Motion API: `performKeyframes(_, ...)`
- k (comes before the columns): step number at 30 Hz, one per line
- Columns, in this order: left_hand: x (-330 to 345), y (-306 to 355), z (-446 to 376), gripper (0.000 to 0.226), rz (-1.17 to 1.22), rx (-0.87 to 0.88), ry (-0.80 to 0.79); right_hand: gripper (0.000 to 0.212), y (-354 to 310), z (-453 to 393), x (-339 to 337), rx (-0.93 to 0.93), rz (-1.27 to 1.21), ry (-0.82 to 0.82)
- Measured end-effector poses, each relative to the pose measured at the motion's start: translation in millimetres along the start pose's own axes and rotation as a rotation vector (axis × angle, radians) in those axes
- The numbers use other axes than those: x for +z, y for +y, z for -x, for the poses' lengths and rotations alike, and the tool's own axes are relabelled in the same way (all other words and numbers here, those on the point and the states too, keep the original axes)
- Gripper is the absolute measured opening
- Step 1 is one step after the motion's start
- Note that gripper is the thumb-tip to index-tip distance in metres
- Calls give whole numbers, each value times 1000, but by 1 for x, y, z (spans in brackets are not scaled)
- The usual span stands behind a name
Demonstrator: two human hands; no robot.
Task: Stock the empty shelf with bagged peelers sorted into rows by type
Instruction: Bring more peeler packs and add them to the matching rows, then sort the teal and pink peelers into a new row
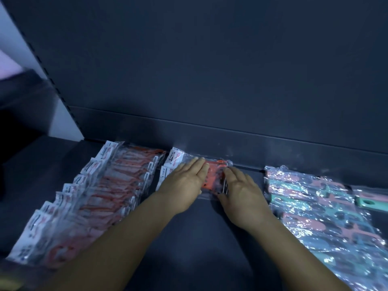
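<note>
Both of my hands lie flat on bagged orange peelers [214, 175] at the back middle of the dark shelf [210, 238]. My left hand [184, 181] presses the bags with straight fingers, near their white header cards. My right hand [239, 190] rests on the bags' right end, fingers straight. A long overlapping row of orange bagged peelers [88, 198] runs along the left. A row of pink and teal bagged peelers [327, 217] runs along the right.
The shelf's dark back panel [210, 70] rises right behind the middle bags. A slotted upright [52, 80] stands at the left. One teal bagged peeler [371, 200] lies at the far right edge. Bare shelf shows between the rows, under my forearms.
</note>
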State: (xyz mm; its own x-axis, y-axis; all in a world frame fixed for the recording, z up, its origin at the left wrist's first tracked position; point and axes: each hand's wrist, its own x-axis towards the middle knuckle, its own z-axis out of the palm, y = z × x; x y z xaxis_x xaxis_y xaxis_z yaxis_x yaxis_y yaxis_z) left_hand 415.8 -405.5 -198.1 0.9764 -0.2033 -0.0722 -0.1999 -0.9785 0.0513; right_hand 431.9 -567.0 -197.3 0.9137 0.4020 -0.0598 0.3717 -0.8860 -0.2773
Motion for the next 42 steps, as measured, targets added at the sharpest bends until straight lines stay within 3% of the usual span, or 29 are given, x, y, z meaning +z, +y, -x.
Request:
performKeyframes(9, -46, -28, 59, 65, -11, -240, 146, 64, -62, -14, -34, -283, -59, 21)
performKeyframes(21, -118, -148, 241, 59, -88, -629, 316, 50, -274, -4, -41, -682, -144, 67)
performKeyframes(24, -130, -179, 287, 58, -79, -679, 381, 44, -334, 6, -35, -732, -186, 80)
performKeyframes(31, -150, -244, 370, 45, -124, -760, 484, 54, -449, 26, -17, -820, -248, 63)
performKeyframes(39, -167, -308, 409, 47, -44, -911, 499, 43, -527, 11, -16, -856, -246, 83)
performKeyframes(42, -172, -333, 413, 47, 40, -989, 463, 26, -550, -14, -17, -866, -250, 92)
